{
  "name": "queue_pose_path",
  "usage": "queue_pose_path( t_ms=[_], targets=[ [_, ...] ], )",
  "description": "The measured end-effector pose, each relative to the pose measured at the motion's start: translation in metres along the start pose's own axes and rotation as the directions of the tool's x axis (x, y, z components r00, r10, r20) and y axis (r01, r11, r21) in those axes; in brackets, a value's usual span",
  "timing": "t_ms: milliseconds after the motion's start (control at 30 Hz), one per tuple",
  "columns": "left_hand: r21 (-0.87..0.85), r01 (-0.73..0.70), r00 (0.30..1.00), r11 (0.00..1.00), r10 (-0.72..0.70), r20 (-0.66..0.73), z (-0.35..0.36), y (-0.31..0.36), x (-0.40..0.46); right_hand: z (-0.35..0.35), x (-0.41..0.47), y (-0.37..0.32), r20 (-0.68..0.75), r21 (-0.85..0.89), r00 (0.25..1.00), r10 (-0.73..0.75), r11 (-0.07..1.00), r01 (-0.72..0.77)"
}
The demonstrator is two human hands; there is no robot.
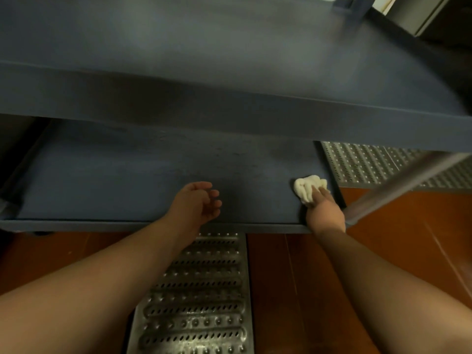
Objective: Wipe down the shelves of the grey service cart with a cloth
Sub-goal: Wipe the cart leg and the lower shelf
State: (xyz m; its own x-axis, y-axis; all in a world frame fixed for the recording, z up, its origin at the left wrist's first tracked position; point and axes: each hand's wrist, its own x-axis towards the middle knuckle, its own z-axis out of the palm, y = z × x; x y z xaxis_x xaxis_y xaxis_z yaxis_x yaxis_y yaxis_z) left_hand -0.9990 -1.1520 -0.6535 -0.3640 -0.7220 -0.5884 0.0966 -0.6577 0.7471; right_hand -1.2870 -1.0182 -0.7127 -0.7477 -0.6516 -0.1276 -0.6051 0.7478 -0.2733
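Lower shelf (127, 175): cloth (307, 187) under right hand (324, 213) fingertips.

We see a dim, warm-toned view in which the upper shelf (229, 47) of the cart is smeared and soft, its far corner post blurred, while a pale sheen spreads across its middle as if light falls from above. Under that shelf the lower shelf (127, 175) lies in deep shadow, darkest at its left end. The white cloth (306, 187) stands out brightest, and straight edges bow strongly toward the frame's borders.
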Motion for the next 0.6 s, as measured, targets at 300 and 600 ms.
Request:
queue_pose_path(
  t_ms=[300,600],
  targets=[
    [0.058,-0.005,0.999,0.998,0.003,0.035,-0.071,0.022,-0.010,0.019,-0.025,-0.064,-0.021,0.126,0.998,0.066,0.990,-0.063],
    [0.102,-0.118,0.987,0.988,0.128,-0.097,-0.200,0.064,-0.037,0.086,-0.096,-0.267,0.122,0.076,0.966,-0.227,0.973,0.219]
  ],
)
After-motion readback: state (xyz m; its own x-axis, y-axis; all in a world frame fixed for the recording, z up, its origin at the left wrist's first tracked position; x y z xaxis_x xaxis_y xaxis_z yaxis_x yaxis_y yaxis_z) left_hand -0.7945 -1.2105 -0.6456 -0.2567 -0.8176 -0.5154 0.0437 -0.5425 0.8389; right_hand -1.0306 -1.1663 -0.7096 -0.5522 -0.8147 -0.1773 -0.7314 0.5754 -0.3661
